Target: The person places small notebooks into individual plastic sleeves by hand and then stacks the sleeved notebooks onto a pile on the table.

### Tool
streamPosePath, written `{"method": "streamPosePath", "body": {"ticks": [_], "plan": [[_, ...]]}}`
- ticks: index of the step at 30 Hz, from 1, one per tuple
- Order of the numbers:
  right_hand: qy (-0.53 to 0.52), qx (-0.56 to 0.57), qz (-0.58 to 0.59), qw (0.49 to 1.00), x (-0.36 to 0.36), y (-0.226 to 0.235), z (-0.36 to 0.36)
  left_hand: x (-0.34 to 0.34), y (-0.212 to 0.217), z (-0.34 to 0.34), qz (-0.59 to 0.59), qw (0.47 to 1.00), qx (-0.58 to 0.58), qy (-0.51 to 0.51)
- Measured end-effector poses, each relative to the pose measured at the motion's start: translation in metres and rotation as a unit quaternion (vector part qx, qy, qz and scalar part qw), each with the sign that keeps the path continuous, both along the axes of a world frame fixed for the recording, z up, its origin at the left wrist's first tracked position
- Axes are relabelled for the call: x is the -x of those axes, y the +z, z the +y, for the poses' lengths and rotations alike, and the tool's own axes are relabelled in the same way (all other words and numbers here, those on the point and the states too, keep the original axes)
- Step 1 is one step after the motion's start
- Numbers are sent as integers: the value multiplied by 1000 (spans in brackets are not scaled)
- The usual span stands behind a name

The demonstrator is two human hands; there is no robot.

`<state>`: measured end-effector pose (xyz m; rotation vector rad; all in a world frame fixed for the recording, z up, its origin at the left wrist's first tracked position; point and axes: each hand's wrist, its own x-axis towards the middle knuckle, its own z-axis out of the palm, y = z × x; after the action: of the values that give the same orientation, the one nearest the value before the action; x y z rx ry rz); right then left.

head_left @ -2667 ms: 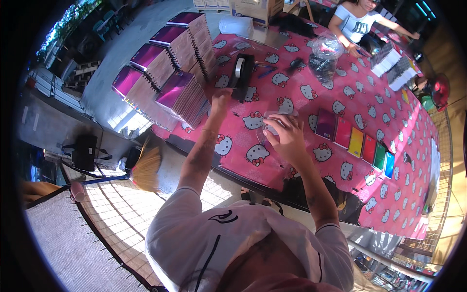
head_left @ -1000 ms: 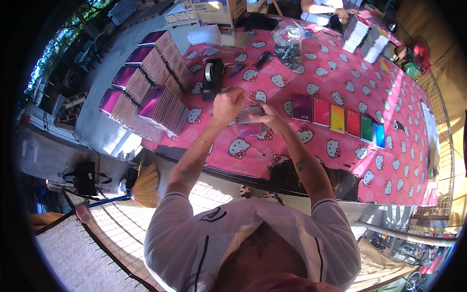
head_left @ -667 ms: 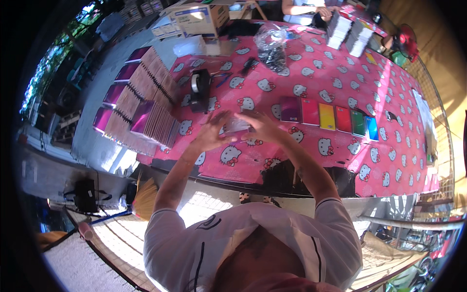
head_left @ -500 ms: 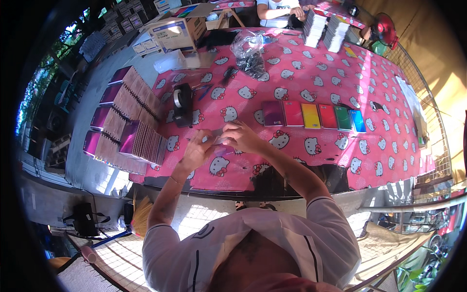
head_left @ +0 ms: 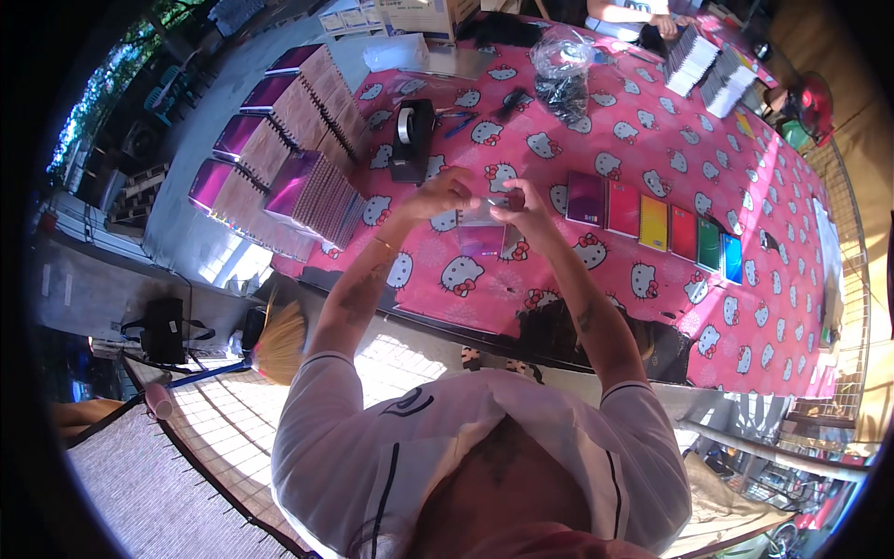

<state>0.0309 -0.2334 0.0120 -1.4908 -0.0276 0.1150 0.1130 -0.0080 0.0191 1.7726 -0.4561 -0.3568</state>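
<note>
My left hand (head_left: 443, 194) and my right hand (head_left: 524, 212) face each other above the table, fingertips pinched close together. Between them is a thin shiny piece of clear plastic film (head_left: 490, 202); whether it is loose or part of a wrapper I cannot tell. Just below the fingers lies a small purple-covered notebook (head_left: 480, 244), its upper part looking pale under clear plastic and partly hidden by my hands. A black tape dispenser (head_left: 410, 144) with a roll on it stands beyond my left hand.
Stacks of purple spiral notebooks (head_left: 312, 200) rise at the left. A row of coloured notebooks (head_left: 625, 210) lies to the right on the pink tablecloth (head_left: 559, 144). Farther back are a plastic bag (head_left: 562, 79), white notebook stacks (head_left: 691, 61) and another person's hand (head_left: 663, 25).
The view has shifted, so the table's things sit farther right and the stacks higher. My hands have moved a little apart, and the purple notebook below them shows more.
</note>
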Motion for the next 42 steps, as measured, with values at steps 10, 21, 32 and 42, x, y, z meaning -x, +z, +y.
{"method": "streamPosePath", "body": {"ticks": [10, 21, 32, 42], "plan": [[-22, -45, 31, 998, -1, 2, 3, -85, -37, 90, 189, 919, 75, 338], [-23, -42, 35, 998, 1, 5, 9, -50, -61, 99, -172, 836, -340, 394], [-12, -59, 27, 998, -1, 1, 9, -51, 92, -47, -166, 827, -412, -344], [-41, -89, -16, 995, 8, -12, 13, -35, 39, -17, -153, 940, -268, -149]]}}
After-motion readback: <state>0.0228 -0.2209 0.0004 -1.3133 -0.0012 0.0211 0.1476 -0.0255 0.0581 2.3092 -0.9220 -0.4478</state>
